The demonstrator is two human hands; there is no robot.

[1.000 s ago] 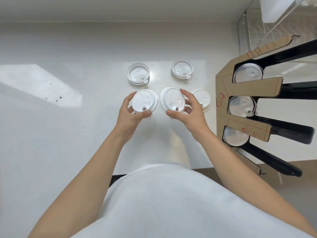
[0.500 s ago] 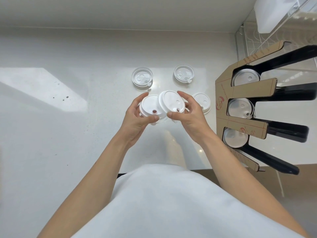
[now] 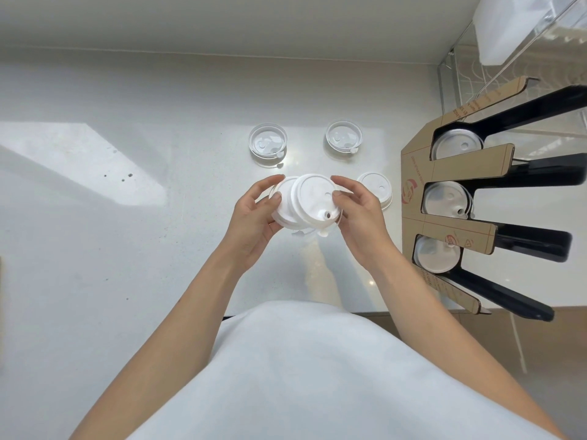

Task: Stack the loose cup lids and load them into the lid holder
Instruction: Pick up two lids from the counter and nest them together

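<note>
I hold two white cup lids above the white counter (image 3: 158,249). My right hand (image 3: 359,217) grips the upper lid (image 3: 313,198), which overlaps most of the lower lid (image 3: 284,201) gripped by my left hand (image 3: 254,220). Another white lid (image 3: 374,187) lies on the counter just right of my hands. Two clear lids (image 3: 267,144) (image 3: 344,136) lie upside down farther back. The brown cardboard and black lid holder (image 3: 416,173) stands at the right, with lid stacks in its three slots (image 3: 455,147) (image 3: 444,198) (image 3: 433,254).
A clear wire rack (image 3: 508,68) with a white object on top stands behind the holder at the back right. The counter's front edge (image 3: 397,309) runs just below my arms. A wall rises behind the counter.
Both hands lifted their lids off the counter and brought them together; the right lid slid over the left one until it covers most of it.
</note>
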